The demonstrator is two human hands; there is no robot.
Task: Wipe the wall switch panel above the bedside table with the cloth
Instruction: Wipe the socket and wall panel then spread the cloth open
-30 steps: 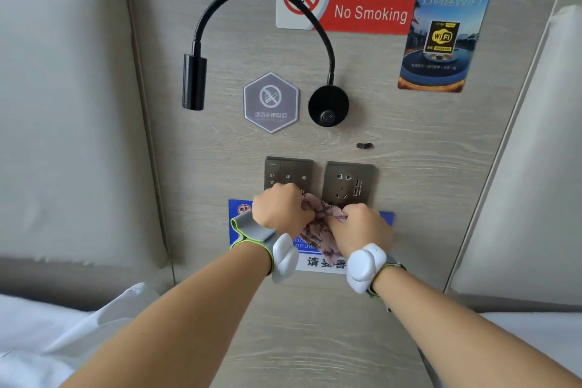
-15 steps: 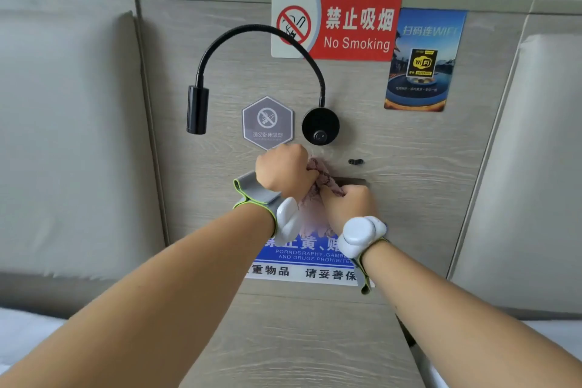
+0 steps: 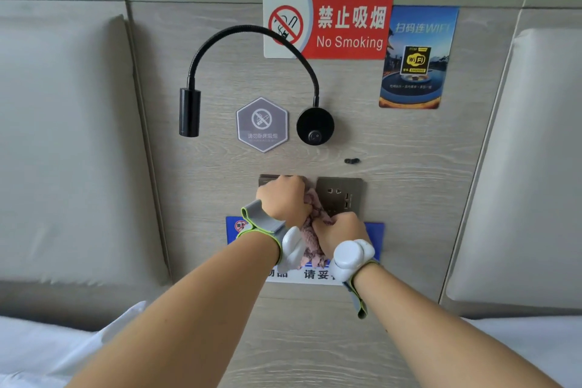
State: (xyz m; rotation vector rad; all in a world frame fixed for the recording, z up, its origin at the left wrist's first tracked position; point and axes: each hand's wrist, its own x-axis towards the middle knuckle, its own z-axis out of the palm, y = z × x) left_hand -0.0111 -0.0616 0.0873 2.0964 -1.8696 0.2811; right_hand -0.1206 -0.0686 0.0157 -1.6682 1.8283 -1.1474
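Observation:
A dark grey switch panel (image 3: 267, 180) sits on the wood-grain wall, mostly hidden behind my left hand (image 3: 285, 200). Beside it on the right is a matching socket panel (image 3: 341, 195). A pinkish cloth (image 3: 313, 224) is bunched between both fists. My left hand presses the cloth against the switch panel. My right hand (image 3: 341, 235) grips the cloth's lower part just below the socket panel.
A black gooseneck reading lamp (image 3: 190, 112) with a round base (image 3: 315, 126) hangs above the panels. A hexagonal sign (image 3: 262, 124), a No Smoking sign (image 3: 327, 24) and a WiFi poster (image 3: 417, 57) are on the wall. Padded headboards (image 3: 63, 148) flank both sides. White bedding (image 3: 37, 353) lies at lower left.
Both hands with the cloth have come back down from the top of the panels to their lower half, uncovering most of the socket panel. The view has tilted slightly.

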